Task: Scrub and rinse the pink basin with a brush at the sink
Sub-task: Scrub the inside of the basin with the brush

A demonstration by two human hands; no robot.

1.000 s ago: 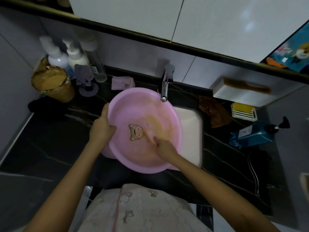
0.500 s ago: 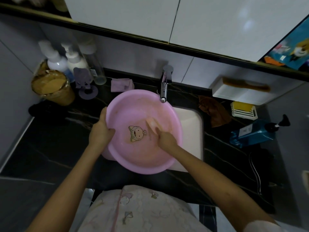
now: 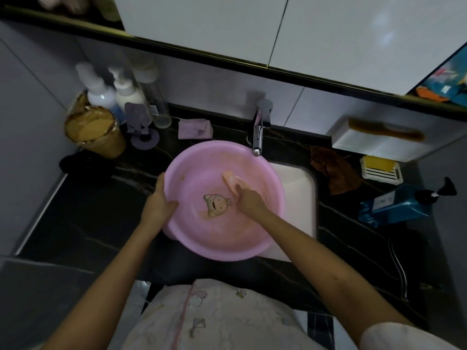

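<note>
The round pink basin, with a cartoon animal printed on its bottom, sits tilted over the white sink, just under the chrome tap. My left hand grips the basin's left rim, thumb inside. My right hand is inside the basin and holds a small peach-coloured brush against the inner wall, above and right of the cartoon. Brownish water lies over the right half of the bottom.
On the black counter to the left are a brown tub, pump bottles and a folded pink cloth. To the right lie a brown rag, a soap dish and a blue pump bottle on its side.
My right hand has swept the brush from the basin's lower middle up and round towards the far wall. The left hand keeps its grip on the rim.
</note>
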